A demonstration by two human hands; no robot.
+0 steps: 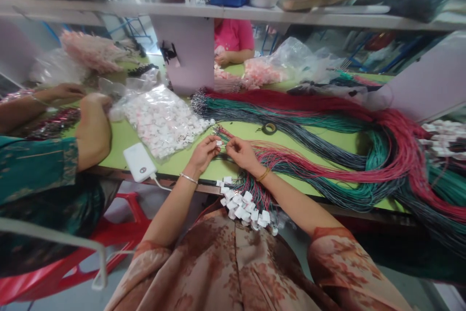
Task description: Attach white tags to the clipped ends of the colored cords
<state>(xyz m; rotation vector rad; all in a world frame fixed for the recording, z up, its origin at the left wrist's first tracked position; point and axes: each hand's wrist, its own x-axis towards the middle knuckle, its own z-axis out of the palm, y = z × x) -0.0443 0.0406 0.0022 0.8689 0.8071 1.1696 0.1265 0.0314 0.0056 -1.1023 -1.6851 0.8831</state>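
Observation:
Between the fingertips of my left hand (204, 155) is a small white connector (219, 143). My right hand (241, 155) is close beside it, thumb and fingers pinched together; it seems to grip a thin wire, mostly hidden by the fingers. Red, green and dark wires (291, 158) run rightward from under my right hand along the table. Below my hands, a bunch of wires ending in white connectors (245, 209) hangs over the table's front edge. A clear plastic bag of white connectors (160, 119) lies just left of my left hand.
A white power bank (140, 161) with a cable lies at the table's front edge. Behind my hands are a black tape roll (269, 128) and thick wire bundles (291, 102). A co-worker's arm (93, 129) rests at left; another person (235, 41) sits opposite. A shelf (145, 8) spans above.

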